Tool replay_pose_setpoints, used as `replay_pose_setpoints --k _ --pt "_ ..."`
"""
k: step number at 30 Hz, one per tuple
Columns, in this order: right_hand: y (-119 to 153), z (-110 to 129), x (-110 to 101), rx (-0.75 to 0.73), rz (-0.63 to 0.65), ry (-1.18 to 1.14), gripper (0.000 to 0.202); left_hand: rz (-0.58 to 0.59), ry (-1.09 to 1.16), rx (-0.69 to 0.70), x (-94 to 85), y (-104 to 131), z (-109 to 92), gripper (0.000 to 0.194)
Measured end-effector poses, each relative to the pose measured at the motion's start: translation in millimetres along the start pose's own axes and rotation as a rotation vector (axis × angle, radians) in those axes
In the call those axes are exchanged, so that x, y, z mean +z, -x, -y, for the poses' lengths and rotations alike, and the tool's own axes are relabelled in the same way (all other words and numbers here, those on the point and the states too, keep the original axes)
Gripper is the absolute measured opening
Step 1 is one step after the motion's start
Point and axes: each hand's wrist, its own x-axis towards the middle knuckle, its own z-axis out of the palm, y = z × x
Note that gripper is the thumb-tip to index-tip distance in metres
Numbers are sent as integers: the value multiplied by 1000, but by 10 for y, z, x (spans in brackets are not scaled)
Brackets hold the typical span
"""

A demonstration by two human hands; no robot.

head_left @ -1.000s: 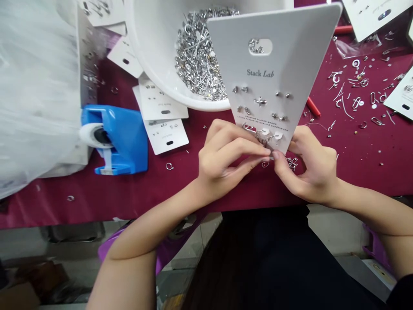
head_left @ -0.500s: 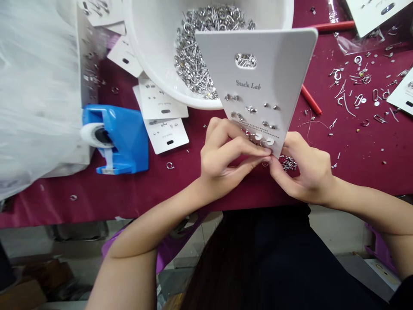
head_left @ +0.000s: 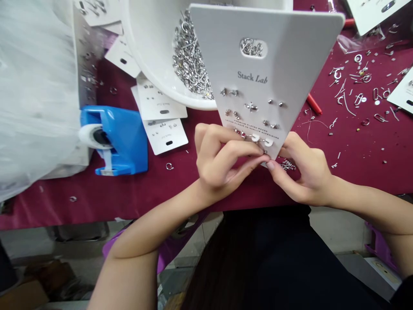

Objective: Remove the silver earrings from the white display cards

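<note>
A white earring card (head_left: 267, 56) printed "Stack Lab" stands tilted between my hands, with several pairs of silver earrings fixed in its face. At its lower edge my left hand (head_left: 219, 157) pinches with thumb and forefinger; a small silver piece shows by the fingertips, too covered to name. My right hand (head_left: 301, 170) is closed on the card's bottom right corner, the thumb in front and the other fingers behind. Below the card, partly hidden by the right hand, lies a small pile of silver pieces (head_left: 287, 165).
Behind the card is a white bowl (head_left: 145, 47) of silver earring parts. To the left sit a blue tape dispenser (head_left: 129, 142), more earring cards (head_left: 167, 135) and a plastic-covered box (head_left: 35, 86). Loose metal parts (head_left: 358, 99) and a red stick (head_left: 313, 104) lie at right.
The card's top has tipped toward me and looks larger, covering more of the bowl. Both hands have stayed at its lower edge, the left shifting slightly leftward.
</note>
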Motion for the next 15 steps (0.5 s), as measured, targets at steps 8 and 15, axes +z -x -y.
replay_pose_setpoints --k 8,15 --pt "-14 -30 2 64 -24 -93 25 4 45 85 -12 -20 -47 12" --pt "1 -84 4 92 -89 -147 21 -254 -115 160 82 -11 25 18"
